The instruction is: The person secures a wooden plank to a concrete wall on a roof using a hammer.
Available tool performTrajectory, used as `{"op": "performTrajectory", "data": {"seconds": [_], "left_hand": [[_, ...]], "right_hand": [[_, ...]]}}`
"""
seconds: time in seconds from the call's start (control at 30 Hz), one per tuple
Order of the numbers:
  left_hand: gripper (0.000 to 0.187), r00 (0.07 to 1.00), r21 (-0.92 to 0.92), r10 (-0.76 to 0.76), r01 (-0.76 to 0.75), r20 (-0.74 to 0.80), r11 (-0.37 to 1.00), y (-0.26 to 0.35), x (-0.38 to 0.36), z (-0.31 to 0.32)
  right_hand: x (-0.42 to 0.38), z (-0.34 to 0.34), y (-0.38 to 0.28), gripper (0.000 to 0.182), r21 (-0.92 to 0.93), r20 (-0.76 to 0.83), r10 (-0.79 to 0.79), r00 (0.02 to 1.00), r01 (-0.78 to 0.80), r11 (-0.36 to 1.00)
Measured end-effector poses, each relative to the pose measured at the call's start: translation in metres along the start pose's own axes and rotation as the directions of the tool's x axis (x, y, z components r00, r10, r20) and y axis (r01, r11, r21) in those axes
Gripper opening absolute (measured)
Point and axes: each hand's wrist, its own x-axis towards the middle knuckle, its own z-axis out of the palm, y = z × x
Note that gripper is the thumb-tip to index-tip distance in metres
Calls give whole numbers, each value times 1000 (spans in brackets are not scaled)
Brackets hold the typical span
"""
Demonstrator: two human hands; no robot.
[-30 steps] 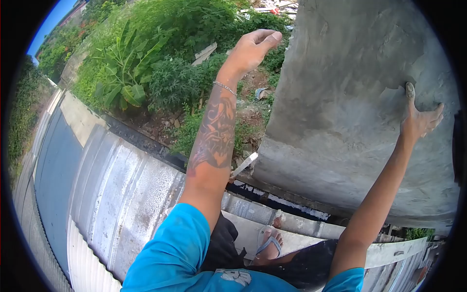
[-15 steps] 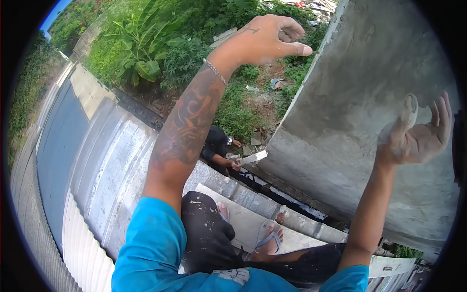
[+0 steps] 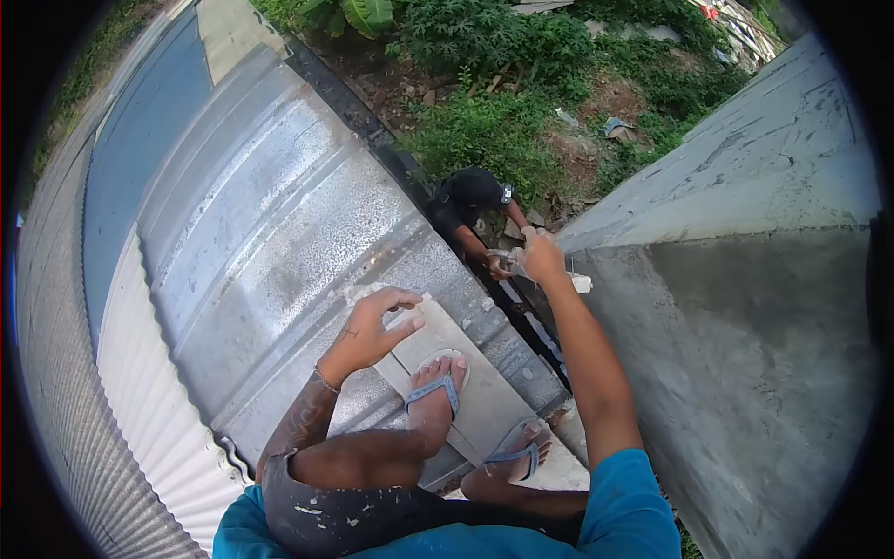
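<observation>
The right hand reaches beyond the edge of the metal roof, overlapping a pale bar whose end shows wallward of the wrist; its grip cannot be told. A co-worker's hand lies just beside. The left hand, empty, thumb parted from curved fingers, is near the far end of the plank.

The right hand, a second ago against the concrete wall and then clear of it, now reaches down close by a co-worker's hand, and the arm overlaps the pale bar; the left hand has dropped from over the greenery to above the metal roof; the co-worker's dark-clad body shows more fully; the left foot is plainly visible.
</observation>
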Motion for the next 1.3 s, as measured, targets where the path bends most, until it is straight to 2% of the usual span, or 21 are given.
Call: {"op": "performTrajectory", "data": {"seconds": [0.1,0.2,0.27,0.33,0.4,0.5,0.6,0.63,0.73,0.83,0.93,1.03,1.07,1.13,1.23,1.3], "left_hand": [[28,986,-13,-166,165,-29,986,-12,-37,-13],[28,961,12,-257,260,-102,966,-22,-70,-25],[28,939,25,-316,322,-137,946,-29,-92,-29],[29,914,44,-375,386,-156,921,-37,-114,-29],[29,889,63,-431,444,-155,894,-41,-133,-27],[28,858,85,-489,505,-157,859,-39,-156,-25],[28,822,50,-542,557,-175,829,-40,-172,-23],[28,808,40,-561,576,-180,817,-41,-178,-23],[28,801,36,-575,588,-167,808,-51,-181,-23],[30,808,45,-571,582,-148,812,-50,-172,-22],[30,812,60,-566,578,-141,814,-48,-163,-27],[30,827,94,-547,559,-127,824,-50,-159,-28],[30,828,99,-546,559,-129,823,-50,-160,-29],[31,822,99,-554,567,-133,818,-50,-162,-28],[31,802,94,-582,595,-135,798,-44,-162,-26],[31,794,100,-593,606,-136,789,-44,-165,-24]], "right_hand": [[16,45,2,44,-187,207,17,978,23,982],[29,92,9,42,-263,234,76,969,-12,965],[35,134,27,49,-300,228,123,966,-50,953],[28,133,20,59,-422,266,213,940,-85,903],[25,146,24,60,-410,379,287,880,-119,904],[16,179,46,61,-389,403,316,859,-152,909],[6,192,65,63,-354,479,379,792,-220,909],[2,189,70,67,-398,523,372,767,-166,902],[-13,176,79,79,-509,488,435,757,-158,846],[-35,146,86,94,-678,440,648,622,-243,694],[-62,156,135,109,-535,588,655,475,-379,755],[-82,179,167,107,-559,562,629,538,-314,768],[-88,185,173,104,-576,574,630,523,-289,765],[-87,159,135,98,-601,600,626,498,-236,764],[-105,196,162,87,-472,563,621,546,-404,784],[-114,208,168,83,-480,543,555,631,-309,821]]}}
